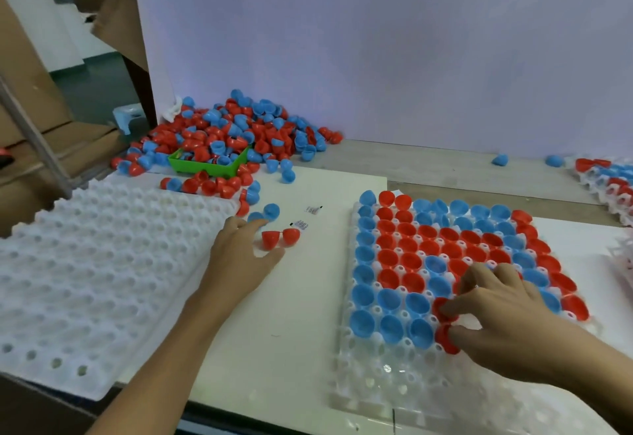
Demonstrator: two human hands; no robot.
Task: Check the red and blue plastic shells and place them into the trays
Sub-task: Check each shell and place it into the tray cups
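Head view: your right hand sits low right of the frame, thumb and fingers pinching a red shell into a cell of the tray. Press it straight down until it seats level with its neighbours. Your left hand, at centre, lies with fingers spread and relaxed, holding nothing, just beside a red pair on the desk. The pile waits upper left.

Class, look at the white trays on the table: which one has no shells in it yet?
The white tray beside the left hand: its pockets are bare, while the others hold red and blue shells.
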